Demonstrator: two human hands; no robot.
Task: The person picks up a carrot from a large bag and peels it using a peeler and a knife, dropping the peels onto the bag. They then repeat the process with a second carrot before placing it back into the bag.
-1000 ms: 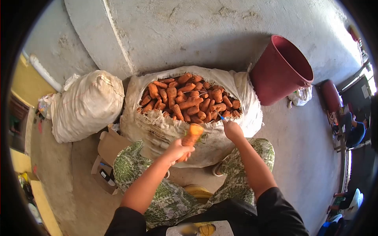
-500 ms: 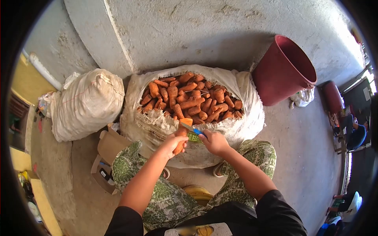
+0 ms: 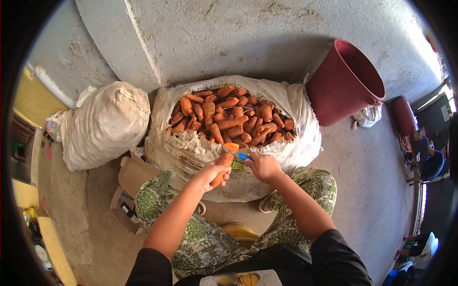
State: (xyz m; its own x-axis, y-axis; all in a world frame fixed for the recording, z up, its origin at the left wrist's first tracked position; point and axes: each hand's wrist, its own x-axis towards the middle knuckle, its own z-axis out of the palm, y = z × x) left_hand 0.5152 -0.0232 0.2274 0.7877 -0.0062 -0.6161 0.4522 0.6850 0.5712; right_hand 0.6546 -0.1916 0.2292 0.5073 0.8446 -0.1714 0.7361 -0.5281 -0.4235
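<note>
My left hand [image 3: 213,174] is closed around a carrot [image 3: 224,163] held at a slant, its upper end bright orange and its lower part darker and unpeeled. My right hand [image 3: 265,168] grips a blue-handled knife [image 3: 244,156], whose short blade lies against the carrot near its bright upper end. Just beyond both hands, a large white woven sack [image 3: 305,143] lies open with a heap of carrots [image 3: 234,123] inside. Part of a green perforated basket [image 3: 237,165] shows below the knife, mostly hidden by my hands.
To the left stands a full white sack [image 3: 112,126], with an open cardboard box [image 3: 136,176] below it. A tall dark red bin [image 3: 334,90] leans at the right by the wall [image 3: 238,38]. Between my legs is a yellow round object [image 3: 240,231]. Other people [image 3: 433,164] are at the far right.
The knife and right hand have shifted slightly right and turned, with the blade now lower across the carrot's upper end. The left hand keeps its hold on the carrot.
</note>
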